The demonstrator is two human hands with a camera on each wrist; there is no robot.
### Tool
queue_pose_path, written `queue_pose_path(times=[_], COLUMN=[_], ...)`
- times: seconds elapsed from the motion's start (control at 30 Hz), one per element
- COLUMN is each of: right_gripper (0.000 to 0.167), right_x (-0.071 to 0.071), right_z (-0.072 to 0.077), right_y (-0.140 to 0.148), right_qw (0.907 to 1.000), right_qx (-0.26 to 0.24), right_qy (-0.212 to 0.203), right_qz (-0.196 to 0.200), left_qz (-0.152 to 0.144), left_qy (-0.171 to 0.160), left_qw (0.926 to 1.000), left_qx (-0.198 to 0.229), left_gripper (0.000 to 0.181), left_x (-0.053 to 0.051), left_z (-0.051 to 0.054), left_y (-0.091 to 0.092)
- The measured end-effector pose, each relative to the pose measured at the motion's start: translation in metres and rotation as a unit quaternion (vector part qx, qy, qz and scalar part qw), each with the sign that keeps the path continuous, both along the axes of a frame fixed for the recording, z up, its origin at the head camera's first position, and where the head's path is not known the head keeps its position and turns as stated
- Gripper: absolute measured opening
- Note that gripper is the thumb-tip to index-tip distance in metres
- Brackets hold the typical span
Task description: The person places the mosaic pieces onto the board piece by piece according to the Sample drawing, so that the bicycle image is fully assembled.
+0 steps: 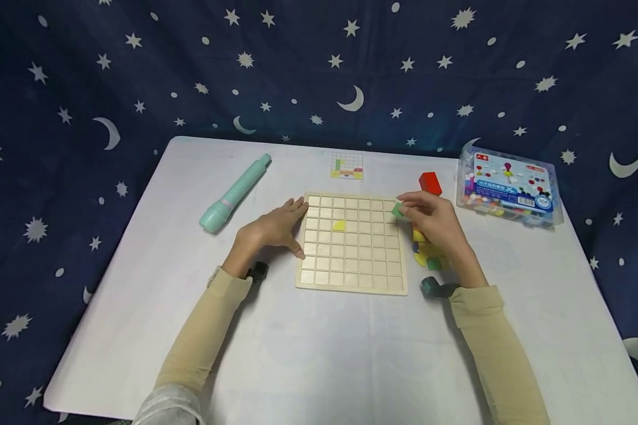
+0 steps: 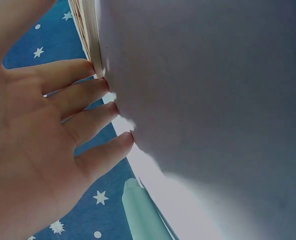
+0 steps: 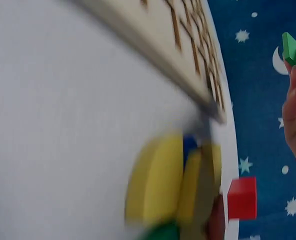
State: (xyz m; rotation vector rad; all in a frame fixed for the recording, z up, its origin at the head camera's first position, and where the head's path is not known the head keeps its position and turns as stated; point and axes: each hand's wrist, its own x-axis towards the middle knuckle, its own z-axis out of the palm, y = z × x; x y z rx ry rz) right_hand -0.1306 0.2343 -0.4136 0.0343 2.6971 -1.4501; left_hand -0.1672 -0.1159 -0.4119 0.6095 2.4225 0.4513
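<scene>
A square wooden grid board [image 1: 352, 287] lies on the white table, with one yellow piece [image 1: 339, 225] in a cell of its upper left part. My left hand [image 1: 273, 229] rests at the board's left edge, fingers spread and fairly straight; the left wrist view shows its fingertips [image 2: 102, 85] by the board's side. Between thumb and fingers my right hand [image 1: 435, 219] pinches a small green block [image 1: 397, 209], held over the board's upper right edge. Beneath and beside that hand lie loose yellow, blue and green blocks [image 1: 420, 258], partly hidden by it.
A red block [image 1: 430, 183] lies beyond the right hand. Behind the board is a small coloured grid card [image 1: 347, 166]. At the back right sits a clear plastic box [image 1: 510, 186] of beads with a printed label. A mint-green torch-shaped object [image 1: 236, 193] lies at left.
</scene>
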Motion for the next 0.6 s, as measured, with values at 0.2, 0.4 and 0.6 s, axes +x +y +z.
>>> queue_pose_path(times=[0.2, 0.4, 0.6], right_gripper=[0.033, 0.032, 0.029], right_x=[-0.003, -0.007, -0.009], right_z=[-0.003, -0.009, -0.010], right_y=[-0.018, -0.032, -0.038], right_qw=[0.9990, 0.9978, 0.9966], right_qx=[-0.039, -0.062, -0.079], right_qy=[0.019, 0.012, 0.012], right_qz=[0.007, 0.020, 0.021], left_qz=[-0.005, 0.000, 0.002], left_qy=[0.005, 0.003, 0.005], left_qw=[1.0000, 1.0000, 1.0000], left_qx=[0.000, -0.002, 0.002], left_gripper=[0.126, 0.127, 0.126], left_x=[-0.001, 0.000, 0.000], left_z=[0.000, -0.001, -0.001], left_y=[0.001, 0.000, -0.001])
